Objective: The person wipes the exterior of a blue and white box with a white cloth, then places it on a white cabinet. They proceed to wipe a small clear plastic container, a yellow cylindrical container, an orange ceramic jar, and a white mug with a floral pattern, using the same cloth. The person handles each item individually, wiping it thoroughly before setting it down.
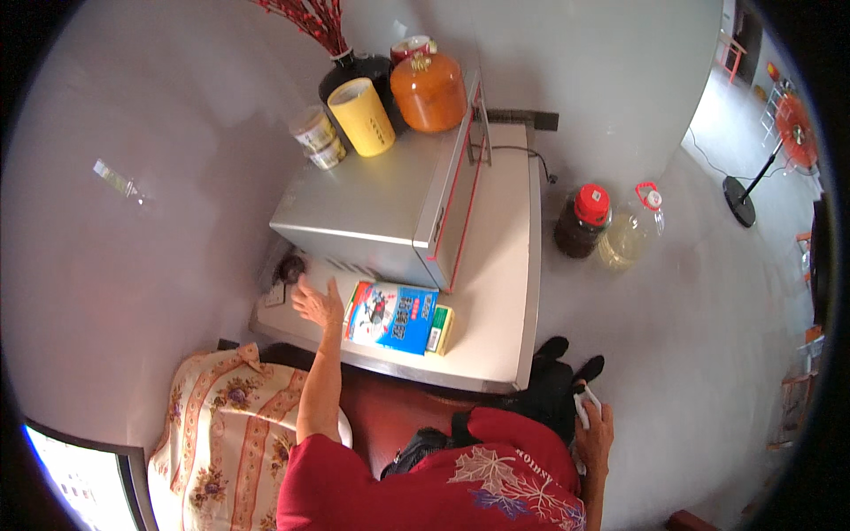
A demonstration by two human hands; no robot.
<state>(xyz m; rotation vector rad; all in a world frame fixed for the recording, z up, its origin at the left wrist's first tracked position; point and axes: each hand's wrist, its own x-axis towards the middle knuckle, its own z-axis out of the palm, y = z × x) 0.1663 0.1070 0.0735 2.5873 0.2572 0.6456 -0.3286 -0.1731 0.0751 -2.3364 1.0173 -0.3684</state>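
My left hand (319,303) reaches over the counter's left end with its fingers apart and nothing in them. Just beyond it lies a small dark round object (290,267), too dim to name. To the hand's right is a flat blue, white and red package (390,316), with a yellow and green box (440,330) partly under its right edge. My right hand (597,435) hangs low at my right side, closed on a white item (584,412) that looks like a folded cloth or tissue.
A silver oven-like appliance (363,195) fills the counter (496,332). On top stand a yellow cup (361,117), an orange gourd-shaped jar (429,93), stacked tubs (319,137) and a dark vase (341,71). A red-lidded jar (582,221), an oil jug (630,234) and a fan (753,190) stand on the floor.
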